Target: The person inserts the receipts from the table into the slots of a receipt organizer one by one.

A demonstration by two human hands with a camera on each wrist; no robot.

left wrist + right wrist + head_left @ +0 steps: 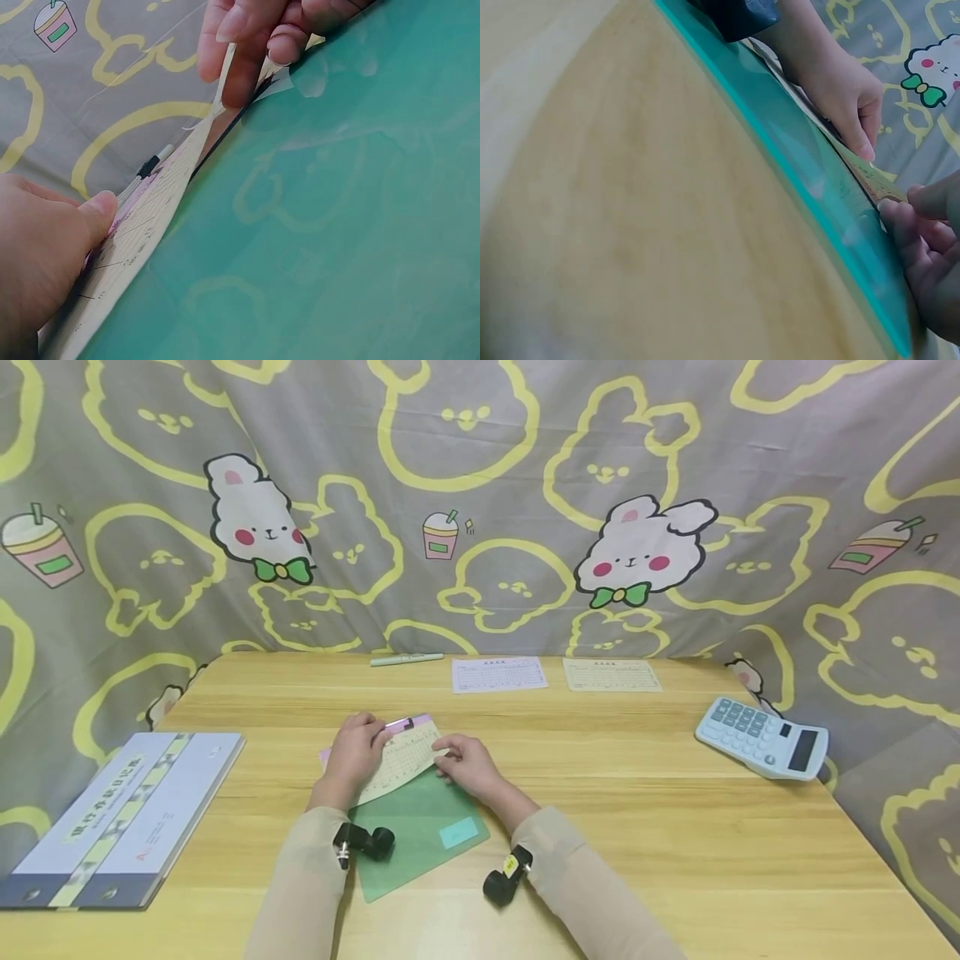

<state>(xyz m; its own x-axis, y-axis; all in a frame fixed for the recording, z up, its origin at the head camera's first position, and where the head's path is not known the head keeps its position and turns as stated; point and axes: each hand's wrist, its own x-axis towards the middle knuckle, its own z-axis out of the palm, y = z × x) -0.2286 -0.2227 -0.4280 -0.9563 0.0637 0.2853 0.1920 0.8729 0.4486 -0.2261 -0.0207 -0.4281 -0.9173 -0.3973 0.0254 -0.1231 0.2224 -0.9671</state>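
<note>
A cream printed slip [405, 752] lies over the upper part of a green see-through folder [412, 843]. My left hand [352, 756] holds the slip at its left side, thumb on top in the left wrist view; its other fingers are mostly hidden. With thumb and fingers my right hand [467, 767] pinches the slip's right edge, lifted beside the folder's dark-lined edge. Behind the slip shows something purple [423, 720], with a slim whitish piece with a black part [154, 161] by it. On the folder's lower right is a light blue label [459, 832].
A thick blue-grey account book [180, 810] lies at the left. Along the back of the wooden table [600, 827] are a pale green pen [407, 660], a lilac form [500, 675] and another cream form [612, 675]. At the right is a light blue calculator [761, 737]. A patterned curtain [510, 510] hangs behind.
</note>
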